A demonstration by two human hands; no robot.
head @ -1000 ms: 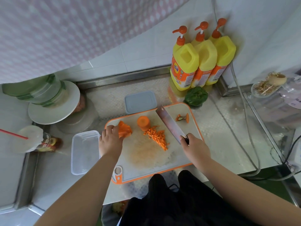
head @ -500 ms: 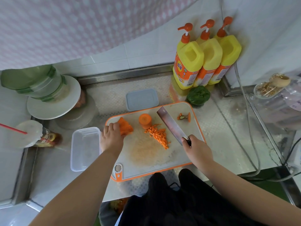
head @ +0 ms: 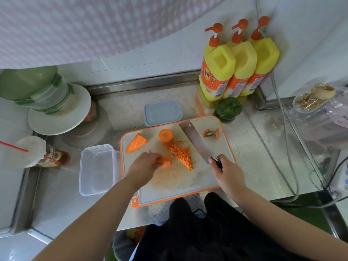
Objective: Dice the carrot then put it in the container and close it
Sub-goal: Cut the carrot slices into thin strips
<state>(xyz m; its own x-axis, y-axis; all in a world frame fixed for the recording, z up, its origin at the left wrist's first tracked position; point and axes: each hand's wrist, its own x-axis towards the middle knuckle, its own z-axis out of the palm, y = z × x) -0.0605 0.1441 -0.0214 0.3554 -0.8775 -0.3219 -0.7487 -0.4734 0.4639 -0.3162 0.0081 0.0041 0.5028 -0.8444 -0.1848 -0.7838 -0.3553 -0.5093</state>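
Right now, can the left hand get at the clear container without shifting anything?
Probably yes. The clear container sits open just left of the cutting board, beside the left hand, with nothing between them. But that hand holds a carrot piece.

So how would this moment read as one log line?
left hand: holds carrot piece | right hand: grips knife | container: empty
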